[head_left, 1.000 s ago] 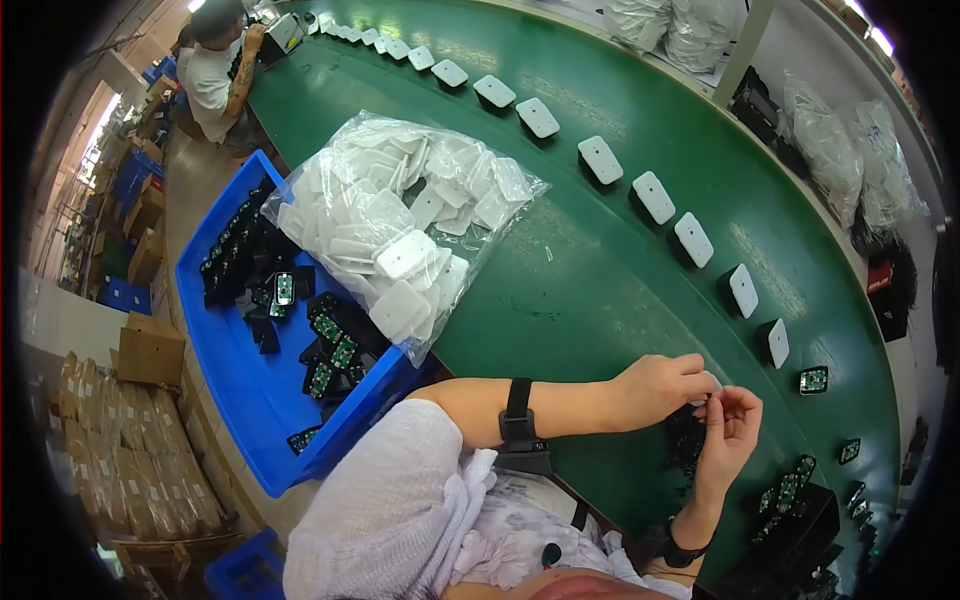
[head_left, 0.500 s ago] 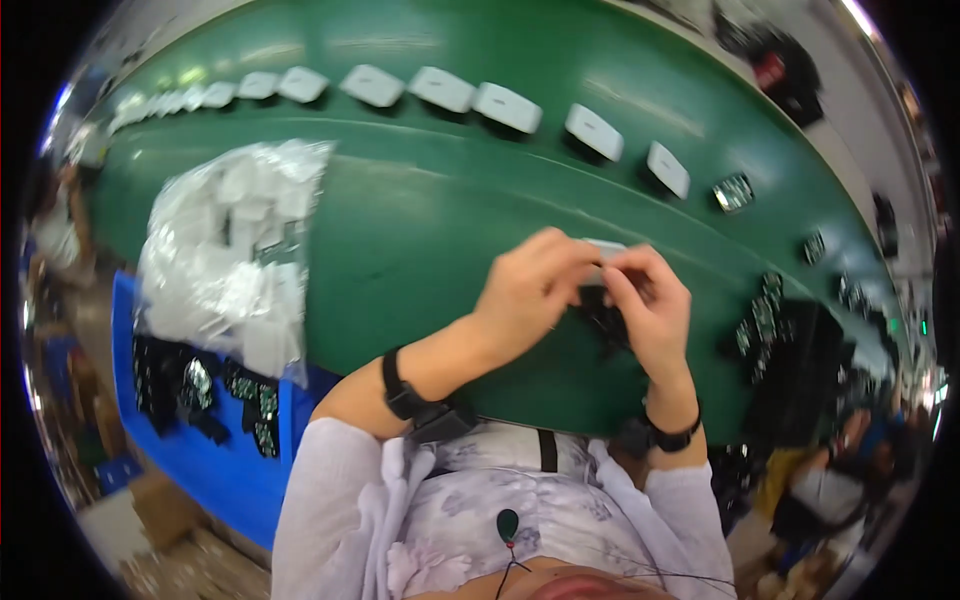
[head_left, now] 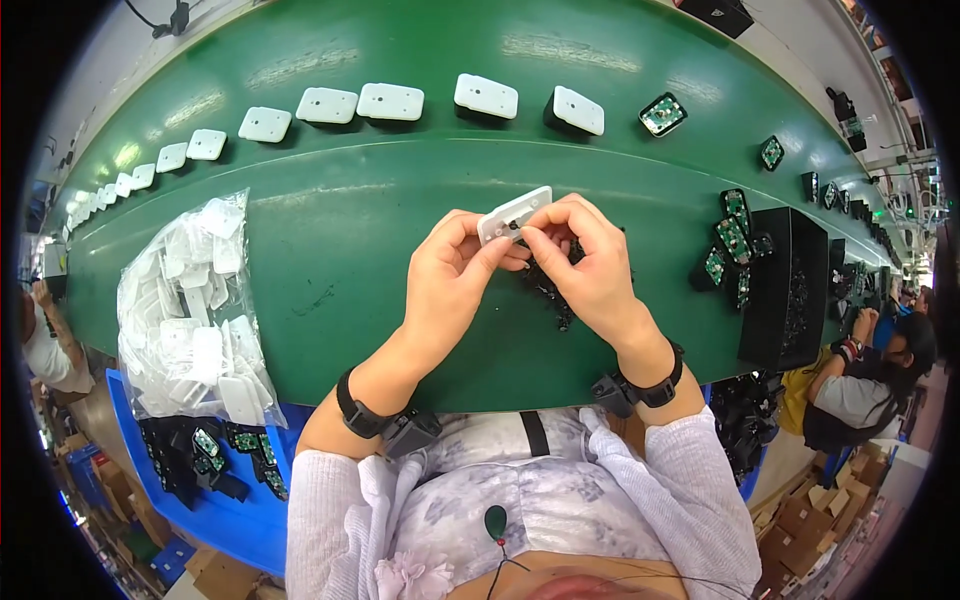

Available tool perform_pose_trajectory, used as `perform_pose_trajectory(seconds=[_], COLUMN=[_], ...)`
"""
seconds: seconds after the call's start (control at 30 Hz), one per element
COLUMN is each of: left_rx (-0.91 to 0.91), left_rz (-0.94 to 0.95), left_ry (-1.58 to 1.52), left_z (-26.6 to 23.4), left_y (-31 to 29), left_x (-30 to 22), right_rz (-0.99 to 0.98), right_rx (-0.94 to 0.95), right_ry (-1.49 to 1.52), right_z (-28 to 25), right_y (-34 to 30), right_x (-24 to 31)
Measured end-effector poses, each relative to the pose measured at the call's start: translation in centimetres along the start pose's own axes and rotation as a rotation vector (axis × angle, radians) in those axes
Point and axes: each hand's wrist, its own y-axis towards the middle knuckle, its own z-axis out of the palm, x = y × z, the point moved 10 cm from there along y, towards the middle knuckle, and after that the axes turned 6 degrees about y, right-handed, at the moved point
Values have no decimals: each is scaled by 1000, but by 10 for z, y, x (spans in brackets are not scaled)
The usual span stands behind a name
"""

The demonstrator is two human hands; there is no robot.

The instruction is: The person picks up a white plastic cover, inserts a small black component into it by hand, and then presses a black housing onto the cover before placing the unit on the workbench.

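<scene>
A white plastic cover (head_left: 532, 204) with small holes is held tilted up above the green table. My left hand (head_left: 450, 275) is closed on its lower left end, fingers behind and thumb in front. My right hand (head_left: 592, 265) is closed too, thumb and fingertips pinching a small black part (head_left: 514, 226) against the cover's face; its exact shape is too small to make out. Just below and behind my right fingers lies a loose heap of small black parts (head_left: 552, 298), partly hidden by that hand.
Black cases with white covers (head_left: 487, 95) form a long row across the far side, followed by open cases with green circuit boards (head_left: 663, 115). At left, a clear bag of white covers (head_left: 207, 345) overlaps a blue bin (head_left: 190, 515). At right stand a black box (head_left: 785, 290) and stacked boards (head_left: 733, 238).
The view has shifted, and both hands appear further left. The white cover, mostly hidden behind my fingers before, is now raised and tilted with its holed face showing. My hands have moved slightly apart.
</scene>
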Motion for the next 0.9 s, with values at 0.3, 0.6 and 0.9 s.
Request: perform_pose_trajectory(seconds=[0.3,0.6,0.9], left_rx=[-30,23,46], left_rz=[474,259,-8], left_ry=[572,275,-99], left_z=[10,4,7], left_y=[-10,-1,0], left_x=[-44,-24,0], right_rz=[417,-292,-296], right_rx=[148,-17,-51], right_ry=[537,-108,-256], right_z=[14,-4,-4], right_y=[-8,-2,-3], right_x=[-37,24,21])
